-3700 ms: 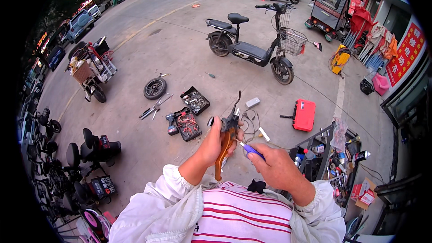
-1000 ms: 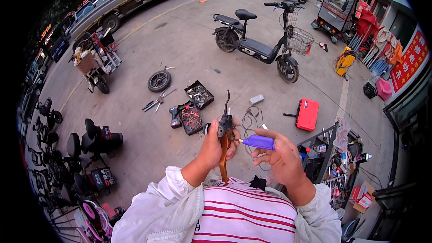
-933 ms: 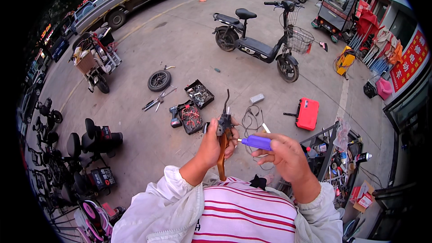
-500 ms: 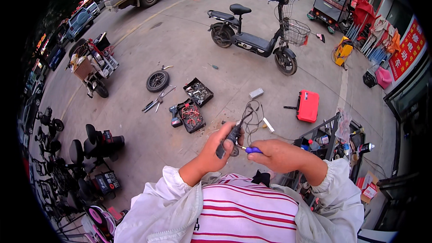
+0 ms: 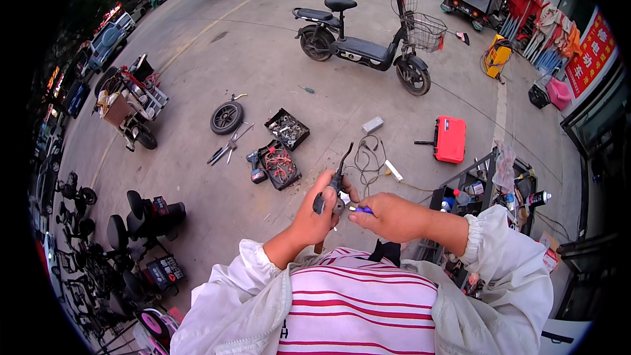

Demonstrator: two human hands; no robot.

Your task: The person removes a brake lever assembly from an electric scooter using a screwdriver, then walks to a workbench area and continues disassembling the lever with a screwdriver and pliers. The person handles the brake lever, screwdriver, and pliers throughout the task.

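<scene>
While the left hand (image 5: 311, 217) is curled around a brake lever (image 5: 337, 183) near the frame's centre, the right hand (image 5: 394, 217) pinches a purple-handled tool (image 5: 363, 210). A scooter (image 5: 360, 52) stands at upper centre.

There is 1 view. It looks from the left camera of 2 worn side by side on the person's head. It faces down and out ahead, so the striped shirt (image 5: 358, 302) is very near, at the bottom. The left grip (image 5: 314, 213) and right grip (image 5: 392, 215) are close too, just below the middle. Past them lies the ground (image 5: 197, 98), then the scooter (image 5: 363, 52) farther off, with the road (image 5: 197, 6) far away at the top left. The lens sees very wide, and round black edges fill the corners.
</scene>
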